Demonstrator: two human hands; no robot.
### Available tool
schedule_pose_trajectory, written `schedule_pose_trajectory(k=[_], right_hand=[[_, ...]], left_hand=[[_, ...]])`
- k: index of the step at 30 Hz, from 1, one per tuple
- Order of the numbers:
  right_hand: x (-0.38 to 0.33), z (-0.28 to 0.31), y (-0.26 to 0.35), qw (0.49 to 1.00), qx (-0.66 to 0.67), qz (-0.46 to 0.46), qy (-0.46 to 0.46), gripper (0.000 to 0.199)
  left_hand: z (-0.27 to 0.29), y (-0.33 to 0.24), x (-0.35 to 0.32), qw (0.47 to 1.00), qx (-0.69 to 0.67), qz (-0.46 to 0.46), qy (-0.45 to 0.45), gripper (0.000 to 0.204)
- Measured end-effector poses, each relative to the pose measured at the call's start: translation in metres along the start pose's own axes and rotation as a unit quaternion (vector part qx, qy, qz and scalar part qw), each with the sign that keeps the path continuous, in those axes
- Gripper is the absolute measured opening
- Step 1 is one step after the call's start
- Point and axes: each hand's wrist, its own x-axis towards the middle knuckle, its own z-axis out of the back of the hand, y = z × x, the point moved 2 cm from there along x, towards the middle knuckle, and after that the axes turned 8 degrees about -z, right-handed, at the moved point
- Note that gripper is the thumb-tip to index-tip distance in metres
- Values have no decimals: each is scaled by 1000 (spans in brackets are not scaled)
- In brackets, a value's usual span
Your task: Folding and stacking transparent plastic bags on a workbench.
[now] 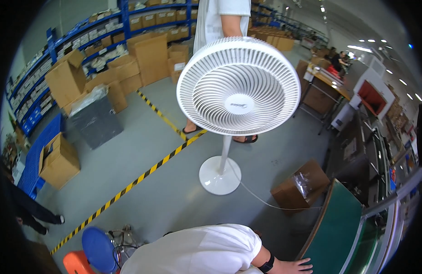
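Far to the left of the left hand (pixel 290 267), an open carton (pixel 60 162) sits against a blue slatted platform (pixel 32 176). Nearer, but well apart from that hand, are an orange stool (pixel 76 262) and a blue stool (pixel 97 249), with a dark grey container (pixel 99 121) beyond them. Black-and-yellow tape (pixel 142 176) crosses the floor. Ahead of the hand, to its left, stands a white pedestal fan (pixel 238 89); behind it is a person in white (pixel 220 20), one hand hidden. The fan's cord (pixel 265 201) runs right, past an open brown carton (pixel 302 185), to the green-topped bench (pixel 336 223). The left hand, black band (pixel 267 264) on its wrist, rests on this bench's near end, fingers extended, gripping nothing visible. The right hand is out of view; its hold I cannot tell.
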Motion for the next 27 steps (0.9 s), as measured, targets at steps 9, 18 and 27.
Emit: schedule_pose_trajectory(k=[9, 18, 27], right_hand=[[-177, 120, -195, 967, -42, -234, -89, 37], [-489, 225, -251, 849, -23, -512, -128, 58], [-526, 211, -271, 815, 199, -460, -291, 64]], left_hand=[[3, -2, -8, 996, 74, 9, -48, 47], [42, 21, 26, 988, 123, 89, 23, 17], [-3, 12, 40, 978, 116, 170, 46, 39]])
